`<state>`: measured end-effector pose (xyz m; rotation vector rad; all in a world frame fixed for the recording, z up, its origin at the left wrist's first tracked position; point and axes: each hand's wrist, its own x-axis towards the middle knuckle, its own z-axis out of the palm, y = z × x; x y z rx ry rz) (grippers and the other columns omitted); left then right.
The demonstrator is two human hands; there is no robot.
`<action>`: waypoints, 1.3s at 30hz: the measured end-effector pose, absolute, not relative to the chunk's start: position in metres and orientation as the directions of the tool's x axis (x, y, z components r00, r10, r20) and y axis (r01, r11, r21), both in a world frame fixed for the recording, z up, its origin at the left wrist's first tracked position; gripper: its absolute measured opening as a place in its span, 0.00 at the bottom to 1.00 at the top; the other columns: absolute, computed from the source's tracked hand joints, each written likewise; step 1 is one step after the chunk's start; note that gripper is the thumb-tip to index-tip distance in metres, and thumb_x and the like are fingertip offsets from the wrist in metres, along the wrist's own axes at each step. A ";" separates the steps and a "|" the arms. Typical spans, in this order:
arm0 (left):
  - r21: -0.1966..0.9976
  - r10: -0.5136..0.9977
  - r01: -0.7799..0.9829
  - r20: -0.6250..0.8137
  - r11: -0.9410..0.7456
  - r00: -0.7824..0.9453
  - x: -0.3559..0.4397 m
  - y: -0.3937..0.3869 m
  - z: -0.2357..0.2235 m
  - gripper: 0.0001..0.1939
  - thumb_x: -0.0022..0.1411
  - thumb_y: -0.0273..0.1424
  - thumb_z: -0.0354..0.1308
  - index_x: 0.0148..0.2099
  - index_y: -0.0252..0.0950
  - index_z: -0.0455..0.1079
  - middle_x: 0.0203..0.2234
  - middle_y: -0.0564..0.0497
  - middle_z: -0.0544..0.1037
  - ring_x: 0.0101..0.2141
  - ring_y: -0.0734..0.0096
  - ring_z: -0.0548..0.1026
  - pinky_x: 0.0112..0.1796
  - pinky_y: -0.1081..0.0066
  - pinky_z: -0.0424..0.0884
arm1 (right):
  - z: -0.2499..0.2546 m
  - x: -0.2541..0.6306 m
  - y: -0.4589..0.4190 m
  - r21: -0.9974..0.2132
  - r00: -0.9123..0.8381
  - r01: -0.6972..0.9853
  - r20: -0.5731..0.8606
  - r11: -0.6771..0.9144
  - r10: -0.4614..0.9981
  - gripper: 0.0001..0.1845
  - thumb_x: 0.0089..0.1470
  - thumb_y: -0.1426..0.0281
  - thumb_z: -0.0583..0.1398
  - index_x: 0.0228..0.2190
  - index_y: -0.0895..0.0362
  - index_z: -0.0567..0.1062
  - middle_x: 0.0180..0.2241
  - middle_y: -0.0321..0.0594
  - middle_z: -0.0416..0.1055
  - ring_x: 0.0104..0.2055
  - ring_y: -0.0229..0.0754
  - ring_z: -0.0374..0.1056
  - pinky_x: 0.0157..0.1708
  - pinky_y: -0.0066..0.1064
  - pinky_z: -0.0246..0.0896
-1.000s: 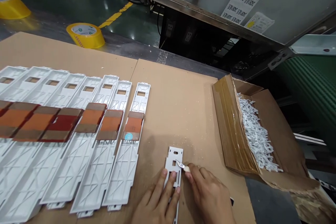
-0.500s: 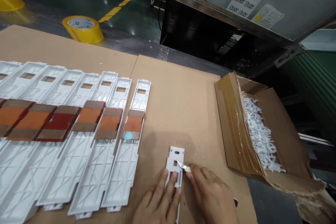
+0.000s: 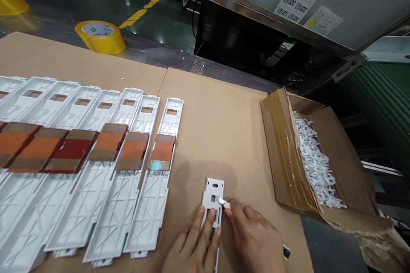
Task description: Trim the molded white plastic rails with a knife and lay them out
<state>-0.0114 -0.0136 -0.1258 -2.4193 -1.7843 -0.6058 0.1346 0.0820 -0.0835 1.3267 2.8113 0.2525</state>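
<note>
A white moulded plastic panel [image 3: 212, 192] lies on the cardboard, with a small square opening near its upper end. My left hand [image 3: 192, 243] presses down on its lower part, fingers spread across it. My right hand [image 3: 253, 239] pinches a small craft knife [image 3: 224, 203] with a cream handle. The knife's blade touches the panel at the edge of the square opening. The panel's lower end is hidden under my left hand.
Several long white panels [image 3: 149, 209] lie side by side to the left, with orange-brown strips [image 3: 162, 151] across them. An open cardboard box [image 3: 288, 158] of white plastic trimmings [image 3: 312, 162] stands to the right. A yellow tape roll [image 3: 100, 37] sits beyond the cardboard sheet [image 3: 224, 136].
The whole scene has shifted slightly in view as my head moved. My hands, the knife and the panel stay nearly as they were, with the blade at the same opening.
</note>
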 end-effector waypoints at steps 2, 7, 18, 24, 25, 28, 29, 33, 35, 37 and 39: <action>0.159 0.906 0.932 0.336 -0.325 0.259 -0.012 -0.014 -0.125 0.18 0.59 0.33 0.52 0.51 0.39 0.68 0.52 0.48 0.71 0.53 0.54 0.65 0.42 0.69 0.64 | -0.082 0.132 0.083 0.149 -0.632 0.771 0.060 0.619 0.773 0.23 0.65 0.65 0.38 0.34 0.52 0.70 0.19 0.34 0.68 0.18 0.40 0.68 0.18 0.31 0.49; 0.109 0.900 0.928 0.306 -0.356 0.309 -0.015 -0.015 -0.126 0.20 0.60 0.38 0.51 0.54 0.39 0.66 0.53 0.46 0.69 0.53 0.52 0.65 0.41 0.69 0.65 | -0.078 0.128 0.083 0.144 -0.620 0.782 0.071 0.607 0.782 0.23 0.65 0.65 0.37 0.34 0.52 0.69 0.19 0.33 0.68 0.17 0.40 0.68 0.16 0.31 0.49; 0.063 0.888 0.925 0.312 -0.374 0.337 -0.019 -0.012 -0.121 0.20 0.60 0.37 0.52 0.54 0.39 0.66 0.52 0.47 0.70 0.51 0.54 0.67 0.43 0.69 0.65 | -0.071 0.130 0.092 0.193 -0.675 0.723 -0.007 0.663 0.738 0.12 0.61 0.69 0.48 0.33 0.52 0.71 0.19 0.35 0.69 0.18 0.42 0.69 0.17 0.29 0.49; 0.052 0.878 0.928 0.346 -0.370 0.331 -0.020 -0.012 -0.125 0.18 0.62 0.33 0.50 0.53 0.39 0.66 0.52 0.47 0.70 0.51 0.54 0.67 0.42 0.68 0.65 | -0.066 0.133 0.105 0.220 -0.712 0.681 -0.025 0.699 0.701 0.04 0.55 0.67 0.58 0.33 0.51 0.72 0.20 0.34 0.69 0.19 0.43 0.68 0.19 0.29 0.50; 0.052 0.878 0.928 0.344 -0.370 0.331 -0.020 -0.012 -0.126 0.17 0.62 0.33 0.49 0.53 0.39 0.66 0.52 0.47 0.70 0.51 0.54 0.67 0.42 0.68 0.65 | -0.066 0.133 0.105 0.207 -0.713 0.682 -0.026 0.702 0.701 0.06 0.57 0.67 0.56 0.33 0.51 0.73 0.20 0.34 0.69 0.19 0.43 0.68 0.19 0.29 0.50; 0.051 0.880 0.926 0.333 -0.374 0.338 -0.020 -0.013 -0.126 0.17 0.62 0.33 0.48 0.53 0.39 0.66 0.53 0.47 0.69 0.51 0.54 0.67 0.42 0.67 0.65 | -0.068 0.133 0.103 0.174 -0.706 0.696 -0.006 0.696 0.708 0.18 0.63 0.66 0.45 0.33 0.51 0.73 0.19 0.36 0.69 0.19 0.43 0.69 0.18 0.30 0.50; 0.049 0.880 0.925 0.330 -0.377 0.341 -0.020 -0.013 -0.127 0.18 0.62 0.33 0.48 0.53 0.39 0.66 0.53 0.46 0.69 0.51 0.54 0.67 0.42 0.67 0.65 | -0.069 0.133 0.102 0.163 -0.701 0.703 -0.002 0.692 0.713 0.21 0.64 0.66 0.42 0.34 0.51 0.73 0.19 0.36 0.70 0.19 0.43 0.69 0.17 0.30 0.49; 0.055 0.874 0.924 0.349 -0.379 0.338 -0.019 -0.013 -0.128 0.18 0.62 0.32 0.49 0.53 0.38 0.66 0.53 0.44 0.68 0.52 0.52 0.65 0.41 0.66 0.65 | -0.068 0.134 0.101 0.038 -0.671 0.739 -0.046 0.672 0.740 0.26 0.65 0.63 0.39 0.34 0.51 0.73 0.20 0.36 0.72 0.19 0.41 0.70 0.16 0.28 0.50; 0.061 0.872 0.922 0.355 -0.381 0.337 -0.019 -0.014 -0.129 0.18 0.61 0.32 0.49 0.53 0.38 0.66 0.53 0.43 0.68 0.53 0.52 0.65 0.41 0.67 0.65 | -0.067 0.135 0.102 -0.079 -0.653 0.757 -0.070 0.649 0.754 0.25 0.65 0.62 0.40 0.34 0.51 0.74 0.22 0.36 0.73 0.20 0.38 0.70 0.17 0.25 0.53; 0.058 0.869 0.919 0.353 -0.390 0.346 -0.019 -0.014 -0.130 0.19 0.61 0.34 0.50 0.54 0.37 0.65 0.54 0.43 0.68 0.53 0.51 0.64 0.41 0.67 0.66 | -0.065 0.136 0.103 -0.177 -0.633 0.769 -0.066 0.615 0.772 0.23 0.65 0.62 0.41 0.34 0.51 0.74 0.24 0.36 0.74 0.23 0.36 0.71 0.20 0.23 0.56; 0.053 0.866 0.916 0.350 -0.397 0.356 -0.020 -0.014 -0.130 0.19 0.61 0.35 0.51 0.54 0.37 0.65 0.54 0.43 0.68 0.53 0.50 0.64 0.41 0.67 0.67 | -0.065 0.136 0.103 -0.236 -0.609 0.778 -0.060 0.582 0.791 0.22 0.64 0.63 0.42 0.36 0.51 0.74 0.26 0.36 0.75 0.25 0.36 0.72 0.22 0.22 0.59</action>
